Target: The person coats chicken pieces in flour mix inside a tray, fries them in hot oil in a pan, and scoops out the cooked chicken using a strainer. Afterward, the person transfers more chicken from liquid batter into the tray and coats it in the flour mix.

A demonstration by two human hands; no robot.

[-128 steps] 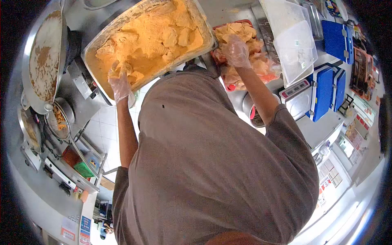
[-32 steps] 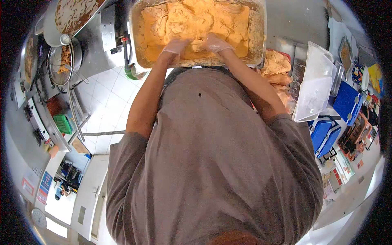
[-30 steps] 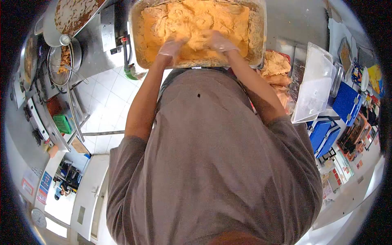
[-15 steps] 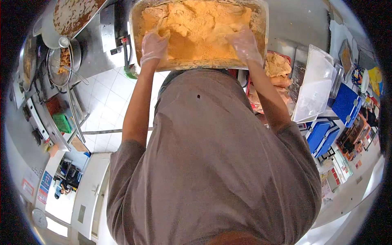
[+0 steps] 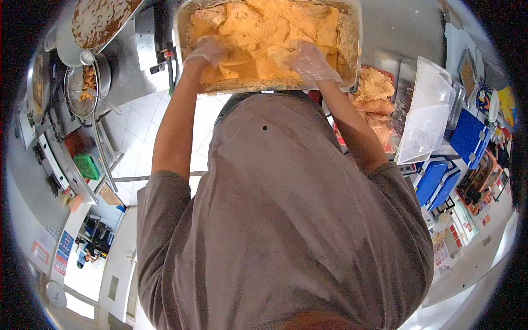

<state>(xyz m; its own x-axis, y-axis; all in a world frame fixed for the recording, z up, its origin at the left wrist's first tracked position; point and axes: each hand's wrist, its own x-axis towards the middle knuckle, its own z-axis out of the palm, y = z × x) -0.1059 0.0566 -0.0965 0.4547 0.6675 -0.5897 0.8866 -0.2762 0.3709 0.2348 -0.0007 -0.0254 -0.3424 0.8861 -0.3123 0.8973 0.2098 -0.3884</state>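
Note:
A rectangular tub (image 5: 356, 41) at the top centre holds orange-yellow powder (image 5: 256, 47) with coated lumpy pieces in it. Both hands wear clear plastic gloves. At the tub's left side, my left hand (image 5: 206, 51) is in the powder, its fingers smeared by motion. My right hand (image 5: 309, 61) rests in the powder right of the middle, palm down, its fingertips partly sunk in or blurred. What either hand may hold cannot be made out.
Right of the tub, pale pieces (image 5: 375, 93) lie in a red container beside clear plastic lids (image 5: 426, 113). Blue boxes (image 5: 467, 137) stand further right. To the left are a wire strainer (image 5: 81, 91), a pot (image 5: 69, 47) and a green basket (image 5: 86, 166).
My right hand has moved left, toward the tub's middle. My left hand has shifted slightly left and up. The powder between them has been moved about.

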